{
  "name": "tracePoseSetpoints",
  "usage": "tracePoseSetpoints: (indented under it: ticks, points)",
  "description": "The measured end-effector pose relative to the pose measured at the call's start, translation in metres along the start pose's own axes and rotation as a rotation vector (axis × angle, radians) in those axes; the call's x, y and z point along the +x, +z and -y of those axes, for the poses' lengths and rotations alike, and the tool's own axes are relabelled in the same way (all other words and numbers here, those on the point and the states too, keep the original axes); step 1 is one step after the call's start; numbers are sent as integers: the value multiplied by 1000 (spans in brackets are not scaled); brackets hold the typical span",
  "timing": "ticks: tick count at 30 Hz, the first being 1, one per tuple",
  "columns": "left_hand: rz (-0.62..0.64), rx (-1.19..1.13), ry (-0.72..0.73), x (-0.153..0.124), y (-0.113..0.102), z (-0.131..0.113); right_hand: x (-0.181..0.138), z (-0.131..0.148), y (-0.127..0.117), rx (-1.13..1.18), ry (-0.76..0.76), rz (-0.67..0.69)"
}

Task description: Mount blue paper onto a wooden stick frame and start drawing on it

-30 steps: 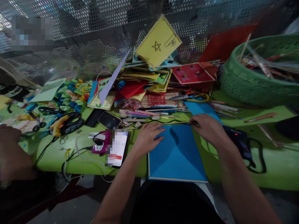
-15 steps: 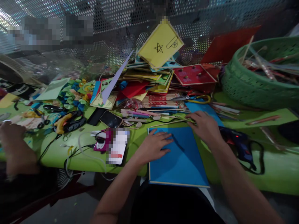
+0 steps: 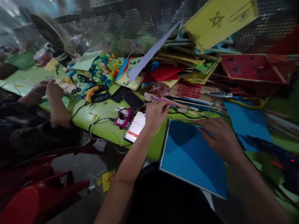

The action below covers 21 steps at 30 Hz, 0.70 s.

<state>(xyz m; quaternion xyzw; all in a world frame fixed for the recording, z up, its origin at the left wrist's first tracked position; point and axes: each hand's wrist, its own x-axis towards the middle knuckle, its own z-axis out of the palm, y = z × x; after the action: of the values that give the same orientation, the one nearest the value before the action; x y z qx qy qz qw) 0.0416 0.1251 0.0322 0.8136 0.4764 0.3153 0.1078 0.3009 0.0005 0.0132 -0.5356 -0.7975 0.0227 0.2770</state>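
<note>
A blue board (image 3: 187, 152) edged with thin pale strips lies before me, its near edge over my lap. My right hand (image 3: 218, 135) rests at its upper right, fingers stretched out and fairly flat. Near those fingertips, a thin stick (image 3: 182, 118) runs along the far edge. My left hand (image 3: 157, 113) is beyond the board at the pens, fingers bent together; whatever they grip is hidden. A pink pen (image 3: 171, 102) lies just past its fingers. Under my left wrist is a lit phone (image 3: 135, 129), partly covered.
Left of the phone are a purple power strip (image 3: 123, 118), a dark phone (image 3: 133, 100) and a yellow-black glue gun (image 3: 95, 93). Another person's hand (image 3: 54, 90) works farther left. Stacked cards (image 3: 219, 21) stand behind; scissors (image 3: 245, 101) and a dark tool (image 3: 275, 152) lie right.
My left hand has left the blue board and moved forward to the pens. My right hand's fingers now lie flatter over the board's corner. The view has swung left.
</note>
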Motion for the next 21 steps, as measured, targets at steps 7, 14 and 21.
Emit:
tracePoseSetpoints:
  ticks: [7,14,21]
  points:
    - [-50,72,31,-2,11,0,0,43,30,-34,-215,220]
    - [66,160,42,-2,9,-13,2,47,28,-104,-329,264]
    - [120,121,58,-2,7,-20,3,57,28,-200,-346,261]
